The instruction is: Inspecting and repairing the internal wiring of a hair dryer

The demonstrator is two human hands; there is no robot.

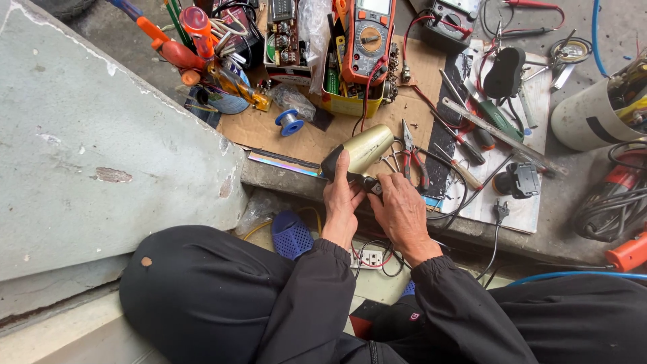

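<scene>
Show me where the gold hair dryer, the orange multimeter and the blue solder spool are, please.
gold hair dryer [367, 148], head view, on its shiny barrel.
orange multimeter [368, 40], head view, on its round dial.
blue solder spool [290, 122], head view, on its upper flange.

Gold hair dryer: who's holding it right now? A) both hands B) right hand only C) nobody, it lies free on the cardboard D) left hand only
A: the left hand wraps the gold hair dryer near its dark end while the right hand meets it at the base.
</scene>
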